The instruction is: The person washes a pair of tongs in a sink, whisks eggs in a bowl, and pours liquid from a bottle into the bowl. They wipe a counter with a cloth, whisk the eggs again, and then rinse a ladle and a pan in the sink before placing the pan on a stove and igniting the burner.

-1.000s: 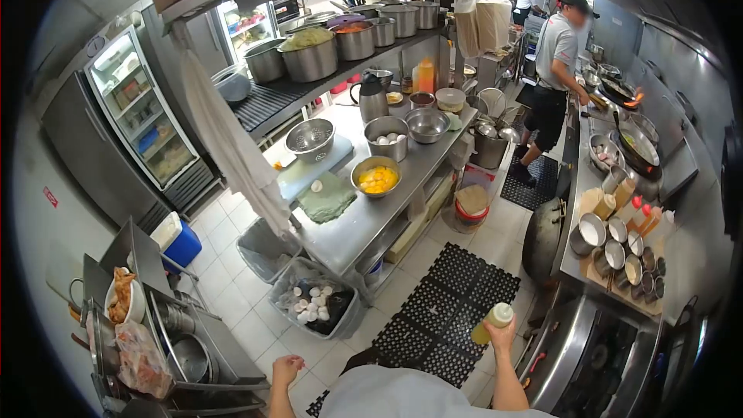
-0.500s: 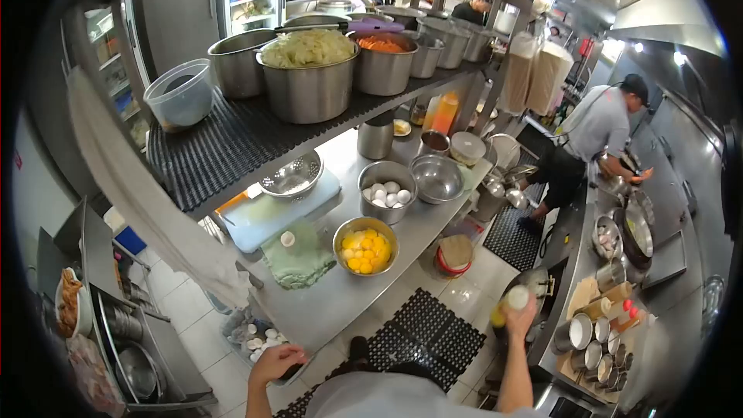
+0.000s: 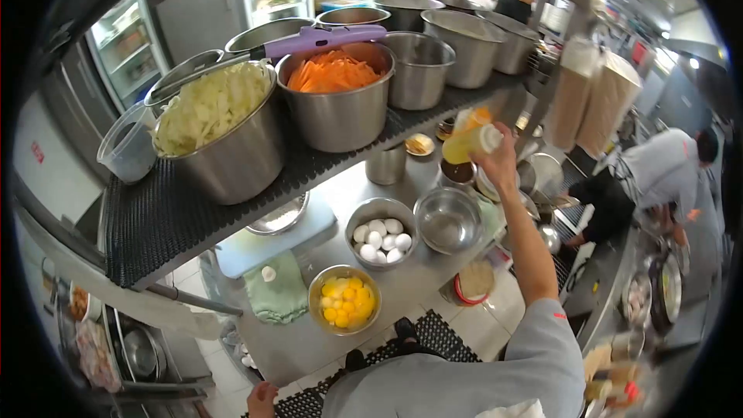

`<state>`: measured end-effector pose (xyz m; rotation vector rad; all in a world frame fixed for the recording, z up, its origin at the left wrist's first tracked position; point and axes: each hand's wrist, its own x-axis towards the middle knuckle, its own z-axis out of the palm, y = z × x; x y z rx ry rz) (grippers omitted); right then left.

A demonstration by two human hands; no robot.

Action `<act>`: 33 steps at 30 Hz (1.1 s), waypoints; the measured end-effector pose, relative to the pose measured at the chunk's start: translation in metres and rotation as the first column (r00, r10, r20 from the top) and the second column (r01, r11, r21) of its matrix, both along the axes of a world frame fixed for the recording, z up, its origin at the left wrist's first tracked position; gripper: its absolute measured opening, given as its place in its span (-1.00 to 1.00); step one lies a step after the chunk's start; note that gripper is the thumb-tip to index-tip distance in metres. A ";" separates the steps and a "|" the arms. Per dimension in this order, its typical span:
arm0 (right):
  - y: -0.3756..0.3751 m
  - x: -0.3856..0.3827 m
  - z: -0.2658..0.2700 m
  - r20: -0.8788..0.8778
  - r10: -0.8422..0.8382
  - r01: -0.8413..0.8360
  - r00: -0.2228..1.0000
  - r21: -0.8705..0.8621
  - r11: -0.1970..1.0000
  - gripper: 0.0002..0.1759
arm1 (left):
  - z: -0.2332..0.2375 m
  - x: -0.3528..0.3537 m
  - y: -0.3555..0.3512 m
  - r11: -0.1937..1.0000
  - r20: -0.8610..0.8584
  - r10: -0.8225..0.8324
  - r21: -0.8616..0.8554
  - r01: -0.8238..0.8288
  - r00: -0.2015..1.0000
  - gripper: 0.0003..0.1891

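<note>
My right hand (image 3: 499, 159) is wrapped around a squeeze bottle (image 3: 463, 146) of yellow liquid, tilted, at the far side of the counter under the shelf. Behind it is an orange bottle (image 3: 474, 117), partly hidden. Low at the bottom edge hangs my left hand (image 3: 262, 399), its fingers loosely bent and holding nothing I can see. On the counter, a steel bowl (image 3: 313, 315) holds cracked eggs with several yolks (image 3: 346, 299). Whole white eggs (image 3: 377, 240) fill a steel pot (image 3: 357, 219) next to an empty steel bowl (image 3: 449, 220).
Overhead, a shelf (image 3: 155, 224) carries pots of shredded cabbage (image 3: 205, 108) and carrot (image 3: 334, 72), with a purple-handled tool (image 3: 321, 40) across them. A green cloth (image 3: 277, 294) lies by a cutting board (image 3: 236, 257). A co-worker (image 3: 658, 170) bends over the stove at right.
My right hand has carried the squeeze bottle from the stove side up over the counter's far side. The view has turned, and my left hand sits lower in it.
</note>
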<state>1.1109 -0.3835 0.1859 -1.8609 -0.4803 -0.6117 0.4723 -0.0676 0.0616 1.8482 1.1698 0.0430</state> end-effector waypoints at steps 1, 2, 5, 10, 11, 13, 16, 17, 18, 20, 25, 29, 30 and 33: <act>0.006 0.027 -0.002 0.081 0.030 -0.023 0.996 -0.082 0.996 -0.14 | 0.010 0.003 -0.025 0.999 -0.056 0.041 0.024 -0.040 0.998 -0.59; 0.012 0.050 -0.002 0.159 0.065 -0.038 0.985 -0.166 0.985 -0.14 | 0.016 0.007 -0.048 0.996 -0.114 0.081 0.044 -0.076 0.990 -0.60; 0.023 0.116 -0.024 0.116 0.112 -0.067 0.987 -0.336 0.939 -0.27 | 0.009 0.006 -0.101 0.957 -0.056 0.276 -0.074 -0.279 0.960 -0.64; 0.041 0.176 -0.044 -0.125 -0.046 -0.055 0.991 -0.695 0.717 -0.37 | -0.016 -0.008 -0.153 0.909 0.013 0.416 -0.029 -0.416 0.909 -0.61; 0.042 0.180 -0.045 -0.182 -0.095 -0.071 0.979 -0.734 0.675 -0.36 | -0.004 0.000 -0.168 0.890 -0.004 0.456 0.021 -0.456 0.890 -0.60; 0.044 0.184 -0.053 -0.185 -0.088 -0.082 0.979 -0.746 0.661 -0.32 | -0.016 -0.014 -0.178 0.848 0.030 0.527 -0.080 -0.523 0.849 -0.59; 0.037 0.209 -0.077 -0.140 -0.033 -0.075 0.990 -0.699 0.711 -0.23 | -0.021 -0.022 -0.194 0.816 0.094 0.567 -0.200 -0.542 0.818 -0.61; 0.036 0.216 -0.094 -0.131 0.008 -0.095 0.991 -0.675 0.732 -0.19 | -0.048 -0.035 -0.188 0.732 0.054 0.672 -0.200 -0.651 0.739 -0.71; 0.031 0.221 -0.103 -0.132 0.090 -0.156 0.987 -0.689 0.707 -0.15 | -0.016 -0.009 -0.191 0.746 -0.032 0.651 -0.160 -0.647 0.759 -0.71; 0.032 0.239 -0.126 -0.156 0.046 -0.139 0.987 -0.659 0.739 -0.08 | -0.002 0.008 -0.191 0.770 0.053 0.630 -0.176 -0.614 0.775 -0.68; 0.011 0.187 -0.090 0.101 0.118 -0.022 0.988 -0.664 0.747 -0.27 | -0.003 0.056 -0.168 0.890 0.145 0.448 -0.166 -0.425 0.882 -0.66; -0.022 0.069 -0.059 -0.229 0.358 -0.409 0.905 -0.241 0.880 -0.49 | -0.023 0.114 -0.144 0.892 0.229 0.424 -0.270 -0.361 0.876 -0.66; -0.030 0.047 -0.066 -0.279 0.433 -0.487 0.857 -0.169 0.857 -0.52 | -0.023 0.130 -0.138 0.903 0.216 0.400 -0.257 -0.344 0.891 -0.64; -0.048 -0.029 -0.086 -0.387 0.521 -0.553 0.760 0.035 0.833 -0.65 | -0.029 0.177 -0.121 0.842 0.280 0.508 -0.360 -0.401 0.814 -0.59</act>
